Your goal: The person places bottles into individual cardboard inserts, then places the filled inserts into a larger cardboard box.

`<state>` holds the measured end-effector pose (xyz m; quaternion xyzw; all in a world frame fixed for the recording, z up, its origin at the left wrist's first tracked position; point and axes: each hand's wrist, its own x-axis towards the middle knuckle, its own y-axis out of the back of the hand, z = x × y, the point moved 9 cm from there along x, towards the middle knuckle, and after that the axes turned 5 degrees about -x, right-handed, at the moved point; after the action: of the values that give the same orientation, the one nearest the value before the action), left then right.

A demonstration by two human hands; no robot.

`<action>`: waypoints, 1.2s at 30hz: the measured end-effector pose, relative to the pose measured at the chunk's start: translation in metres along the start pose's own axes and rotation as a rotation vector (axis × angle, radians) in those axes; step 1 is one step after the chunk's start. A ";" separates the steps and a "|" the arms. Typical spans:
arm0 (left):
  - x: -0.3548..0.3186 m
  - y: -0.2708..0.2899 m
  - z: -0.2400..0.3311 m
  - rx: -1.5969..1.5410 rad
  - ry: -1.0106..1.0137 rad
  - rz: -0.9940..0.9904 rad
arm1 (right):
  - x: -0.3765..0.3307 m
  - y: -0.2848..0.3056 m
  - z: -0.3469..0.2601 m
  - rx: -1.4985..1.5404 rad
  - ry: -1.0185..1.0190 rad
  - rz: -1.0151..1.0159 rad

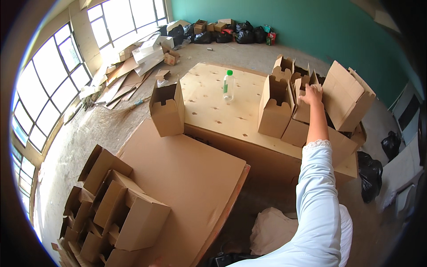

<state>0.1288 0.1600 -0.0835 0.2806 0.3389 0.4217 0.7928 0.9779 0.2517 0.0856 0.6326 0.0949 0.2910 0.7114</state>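
Cardboard sheet (187, 178) nearest; plywood table (213, 107) beyond; right hand (312, 94) seemingly gripping open box (307, 104); teal wall (284, 18).

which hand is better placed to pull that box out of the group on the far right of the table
Right, most likely. The right hand already rests on the top edge of an open cardboard box in the cluster on the plywood table, arm fully extended. The left hand is not in view.

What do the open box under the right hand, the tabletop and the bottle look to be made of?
Open box under the right hand: brown matte cardboard, with folded flaps. Tabletop: pale unfinished plywood, seemingly, with faint knots. Bottle: clear, glossy, probably plastic, with a green cap.
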 end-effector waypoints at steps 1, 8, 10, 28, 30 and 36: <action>0.001 0.010 0.021 0.133 -0.093 0.137 | 0.001 -0.009 -0.002 -0.019 0.039 -0.011; 0.002 0.007 0.021 0.116 -0.157 0.120 | -0.014 -0.008 0.004 0.099 0.228 0.102; -0.004 0.013 0.030 0.017 -0.073 0.187 | -0.036 0.014 -0.002 0.116 0.246 0.140; -0.140 0.027 0.003 -0.041 -0.121 0.452 | -0.593 0.160 -0.187 0.862 1.624 -0.472; -0.184 0.048 -0.011 -0.037 -0.111 0.564 | -0.668 0.194 -0.194 0.811 1.954 -0.378; -0.326 0.048 -0.070 -0.178 0.028 0.892 | -0.835 0.175 -0.216 0.086 2.441 0.080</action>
<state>-0.0838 -0.0857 0.0071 0.3242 0.1581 0.7532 0.5501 0.1394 -0.0066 0.0193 -0.0306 0.6904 0.7120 0.1241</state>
